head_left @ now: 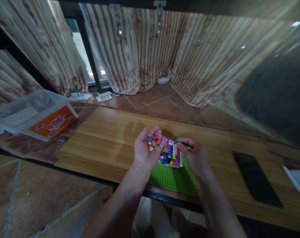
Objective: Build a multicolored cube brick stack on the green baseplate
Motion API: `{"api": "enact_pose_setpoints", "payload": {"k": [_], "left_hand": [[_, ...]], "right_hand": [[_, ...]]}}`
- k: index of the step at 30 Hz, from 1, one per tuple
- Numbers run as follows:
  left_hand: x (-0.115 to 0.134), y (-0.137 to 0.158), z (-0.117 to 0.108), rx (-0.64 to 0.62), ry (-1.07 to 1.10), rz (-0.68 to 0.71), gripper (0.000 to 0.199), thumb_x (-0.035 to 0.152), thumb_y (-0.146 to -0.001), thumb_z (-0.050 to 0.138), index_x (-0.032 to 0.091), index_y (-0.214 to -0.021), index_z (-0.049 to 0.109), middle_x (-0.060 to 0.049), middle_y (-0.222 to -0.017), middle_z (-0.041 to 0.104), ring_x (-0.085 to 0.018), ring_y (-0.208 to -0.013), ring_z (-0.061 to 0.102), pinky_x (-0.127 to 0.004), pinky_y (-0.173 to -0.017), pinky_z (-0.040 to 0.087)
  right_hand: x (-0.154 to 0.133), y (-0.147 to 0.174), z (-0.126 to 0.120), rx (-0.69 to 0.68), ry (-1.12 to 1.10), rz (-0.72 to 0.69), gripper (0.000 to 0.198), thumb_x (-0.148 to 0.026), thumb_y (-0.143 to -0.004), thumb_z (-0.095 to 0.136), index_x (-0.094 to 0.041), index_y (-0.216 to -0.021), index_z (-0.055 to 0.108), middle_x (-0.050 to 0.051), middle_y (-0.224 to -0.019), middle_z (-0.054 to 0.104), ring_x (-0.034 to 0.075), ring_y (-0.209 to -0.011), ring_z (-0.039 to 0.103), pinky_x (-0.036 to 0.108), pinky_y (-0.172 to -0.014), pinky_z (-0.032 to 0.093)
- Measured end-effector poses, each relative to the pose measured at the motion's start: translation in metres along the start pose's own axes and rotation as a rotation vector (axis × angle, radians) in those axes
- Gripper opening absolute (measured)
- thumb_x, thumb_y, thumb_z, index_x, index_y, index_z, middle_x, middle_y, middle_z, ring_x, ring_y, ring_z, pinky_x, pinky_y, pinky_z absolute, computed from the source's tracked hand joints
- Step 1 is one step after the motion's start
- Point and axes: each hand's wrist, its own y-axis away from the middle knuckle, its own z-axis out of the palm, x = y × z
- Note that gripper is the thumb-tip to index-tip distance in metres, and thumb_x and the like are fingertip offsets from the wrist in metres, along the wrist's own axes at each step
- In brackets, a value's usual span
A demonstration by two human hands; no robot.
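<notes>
My left hand (150, 150) is cupped palm up, with several small colourful building bricks (154, 140) lying in it: pink, green, orange, red and white. Just right of it stands a block built of multicoloured bricks (171, 153) on a green studded baseplate (173, 180). My right hand (194, 155) reaches over the block's far right corner, thumb and forefinger pinched together. A tiny dark green brick (175, 141) shows at these fingertips; whether it touches the block is unclear. Part of the block's left side is hidden behind my left hand.
The wooden board (110, 138) lies under the baseplate. A black phone-like slab (256, 178) rests on the right, near a white sheet (297, 180). At far left sits a clear plastic box (36, 114) with an orange label. Striped curtains (155, 49) hang behind.
</notes>
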Motion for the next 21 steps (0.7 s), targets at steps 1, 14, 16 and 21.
{"api": "enact_pose_setpoints", "payload": {"k": [1, 14, 16, 21], "left_hand": [[0.0, 0.0, 0.0, -0.001, -0.004, 0.001, 0.035, 0.032, -0.092, 0.046, 0.007, -0.082, 0.069, -0.008, -0.071, 0.064, -0.012, -0.063, 0.059, -0.026, -0.069, 0.05], [0.001, 0.0, -0.001, -0.007, 0.008, -0.004, 0.036, 0.033, -0.092, 0.046, 0.007, -0.082, 0.069, -0.009, -0.071, 0.064, -0.013, -0.064, 0.06, -0.026, -0.069, 0.051], [0.001, 0.0, 0.0, -0.007, 0.006, -0.004, 0.037, 0.033, -0.092, 0.046, 0.007, -0.082, 0.069, -0.009, -0.071, 0.064, -0.013, -0.064, 0.06, -0.026, -0.07, 0.052], [-0.002, 0.004, 0.002, -0.043, -0.025, -0.048, 0.039, 0.036, -0.093, 0.045, 0.007, -0.085, 0.069, -0.011, -0.077, 0.067, -0.015, -0.071, 0.064, -0.029, -0.078, 0.052]], "right_hand": [[0.0, 0.0, 0.0, -0.001, -0.008, 0.001, 0.024, -0.037, -0.073, 0.066, -0.018, -0.086, 0.073, 0.007, -0.085, 0.075, 0.021, -0.078, 0.068, 0.036, -0.074, 0.053], [0.012, -0.004, -0.005, -0.007, -0.098, 0.044, 0.029, -0.043, -0.073, 0.069, -0.018, -0.087, 0.074, 0.006, -0.087, 0.074, 0.022, -0.082, 0.067, 0.038, -0.077, 0.051], [0.008, -0.004, -0.005, 0.058, -0.112, 0.041, 0.029, -0.044, -0.076, 0.067, -0.017, -0.086, 0.074, 0.006, -0.085, 0.074, 0.021, -0.081, 0.067, 0.037, -0.076, 0.051], [-0.006, 0.004, 0.001, 0.343, -0.055, -0.154, 0.02, -0.037, -0.079, 0.067, -0.018, -0.083, 0.072, 0.004, -0.079, 0.071, 0.019, -0.074, 0.065, 0.034, -0.07, 0.052]]}}
